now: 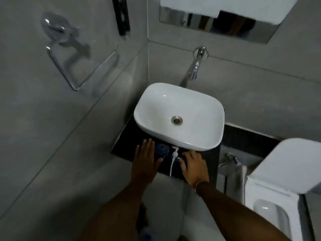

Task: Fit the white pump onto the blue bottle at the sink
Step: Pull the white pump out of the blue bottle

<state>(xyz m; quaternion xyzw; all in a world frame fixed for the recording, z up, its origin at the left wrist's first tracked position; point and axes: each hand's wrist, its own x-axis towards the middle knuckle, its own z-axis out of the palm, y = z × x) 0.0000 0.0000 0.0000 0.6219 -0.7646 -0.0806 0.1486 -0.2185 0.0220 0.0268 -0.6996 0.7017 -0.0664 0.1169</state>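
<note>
The blue bottle (162,150) stands on the dark counter (211,159) just before the basin (151,108), with the pump (174,159) lying beside it. The left hand (145,158) is open beside the bottle; the right hand (193,166) is spread by the pump, gripping nothing.

My feed dim and grey, soft blur throughout, glare on the white sink (205,108) and chrome tap (195,66), wide-angle bending at edges, counter (211,159) in shadow
</note>
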